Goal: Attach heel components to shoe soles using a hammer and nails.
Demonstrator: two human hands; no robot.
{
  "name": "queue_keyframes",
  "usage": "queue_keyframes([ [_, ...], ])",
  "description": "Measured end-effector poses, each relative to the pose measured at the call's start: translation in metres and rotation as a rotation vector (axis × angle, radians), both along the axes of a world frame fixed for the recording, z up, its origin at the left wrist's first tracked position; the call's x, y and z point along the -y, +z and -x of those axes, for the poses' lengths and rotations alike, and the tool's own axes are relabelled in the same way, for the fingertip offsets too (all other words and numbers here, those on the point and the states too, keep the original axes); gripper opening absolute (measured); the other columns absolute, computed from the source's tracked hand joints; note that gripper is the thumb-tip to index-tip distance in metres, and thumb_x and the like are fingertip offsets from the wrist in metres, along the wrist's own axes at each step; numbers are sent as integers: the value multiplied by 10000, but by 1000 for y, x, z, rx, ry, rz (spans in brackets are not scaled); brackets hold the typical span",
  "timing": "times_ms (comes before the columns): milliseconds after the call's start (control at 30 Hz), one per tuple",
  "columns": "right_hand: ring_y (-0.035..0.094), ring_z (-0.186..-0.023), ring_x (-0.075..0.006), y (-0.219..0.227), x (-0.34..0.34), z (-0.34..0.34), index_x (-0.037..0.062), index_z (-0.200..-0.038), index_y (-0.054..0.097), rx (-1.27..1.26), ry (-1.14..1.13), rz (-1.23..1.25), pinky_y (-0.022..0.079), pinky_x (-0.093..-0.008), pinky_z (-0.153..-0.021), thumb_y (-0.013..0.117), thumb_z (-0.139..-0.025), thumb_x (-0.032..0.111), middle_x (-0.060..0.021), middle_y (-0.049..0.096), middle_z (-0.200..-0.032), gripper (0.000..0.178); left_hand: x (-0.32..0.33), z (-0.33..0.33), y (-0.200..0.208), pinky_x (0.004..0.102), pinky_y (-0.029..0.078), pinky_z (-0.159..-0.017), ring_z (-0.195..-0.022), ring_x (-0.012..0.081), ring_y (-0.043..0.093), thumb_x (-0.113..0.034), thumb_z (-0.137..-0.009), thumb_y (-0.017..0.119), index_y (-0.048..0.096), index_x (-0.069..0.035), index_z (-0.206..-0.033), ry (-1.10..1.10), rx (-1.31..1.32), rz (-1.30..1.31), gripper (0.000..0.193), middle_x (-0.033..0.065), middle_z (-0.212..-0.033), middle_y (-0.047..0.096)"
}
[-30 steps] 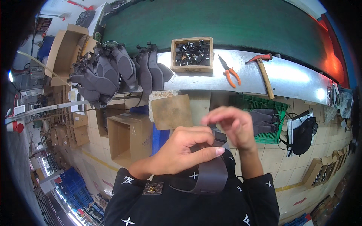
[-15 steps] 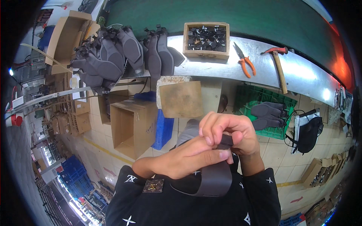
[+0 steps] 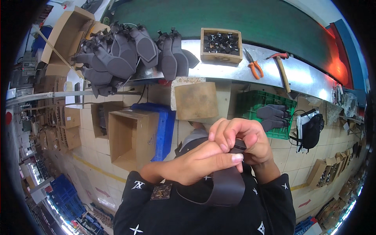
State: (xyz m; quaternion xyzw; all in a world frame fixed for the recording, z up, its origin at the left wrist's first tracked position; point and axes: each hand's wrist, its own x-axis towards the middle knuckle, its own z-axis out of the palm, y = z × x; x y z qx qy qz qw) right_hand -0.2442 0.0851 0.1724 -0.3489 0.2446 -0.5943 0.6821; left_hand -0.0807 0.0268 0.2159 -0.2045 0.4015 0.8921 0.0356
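Note:
Close to my chest I hold a dark brown sandal point(image 3: 228, 188), its broad strap hanging below my hands. My left hand point(image 3: 203, 162) is closed round it, thumb laid along the side. The fingers of my right hand point(image 3: 250, 137) are bent and closed at the small dark heel point(image 3: 237, 146), which shows between both hands. Whether a separate heel piece sits under the right fingers is hidden. Ahead on the metal bench edge point(image 3: 192, 45) stands a wooden box point(image 3: 222, 58) of small black pieces. Orange-handled pliers point(image 3: 254, 66) and a hammer point(image 3: 282, 72) lie right of it.
Many dark shoes point(image 3: 117, 58) are heaped at the bench's left, soles showing. Below the bench are a brown pad point(image 3: 196, 101), an open carton point(image 3: 121, 141), a blue crate point(image 3: 164, 129) and a green crate point(image 3: 250, 98) with shoes. A black bag point(image 3: 311, 131) hangs at the right.
My view has shifted slightly, so the bench and crates sit differently. Both hands keep hold of the sandal; the heel between them is tilted a little differently.

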Motion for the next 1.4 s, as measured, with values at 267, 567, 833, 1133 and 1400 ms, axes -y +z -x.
queue_keyframes([
  [267,568,-969,-236,17,13,-3,-5,-1024,626,-145,96,91,452,-373,-874,512,-928,570,-101,619,-1012,594,12,-21,10,274,419,-876,-969,139,545,-324,-1010,486,636,15,-984,8,-84,147,372,67,-970,592],
  [567,516,-1193,-395,-230,26,261,-28,-1432,362,-2170,-748,-908,394,-584,-977,557,-892,541,-258,369,-1469,808,91,-5,-100,362,360,-1080,-1193,232,551,-292,-1000,488,633,53,-1165,420,47,497,410,155,-1247,619],
  [833,664,-819,-415,-271,23,272,-1,-1115,516,-1847,-865,-573,523,-521,-731,589,-911,328,-231,635,-945,394,105,-39,-277,389,305,-1093,-1229,293,488,-305,-1042,423,561,44,-1197,490,-71,960,406,203,-1343,527],
  [1133,481,-442,-87,-161,-42,150,12,-926,556,-494,-930,-367,376,-277,-379,642,-931,358,-9,487,-602,357,121,-31,-328,486,225,-1143,-1331,431,369,-201,-983,459,467,97,-1305,413,337,1570,439,281,-1420,424],
  [1400,460,-419,-68,-142,-78,-18,40,-1134,536,-726,-692,-477,401,-242,-389,584,-967,331,14,483,-589,339,116,-42,-333,486,260,-1112,-1302,421,397,-124,-962,506,485,22,-1326,452,164,1634,393,249,-1362,497],
])
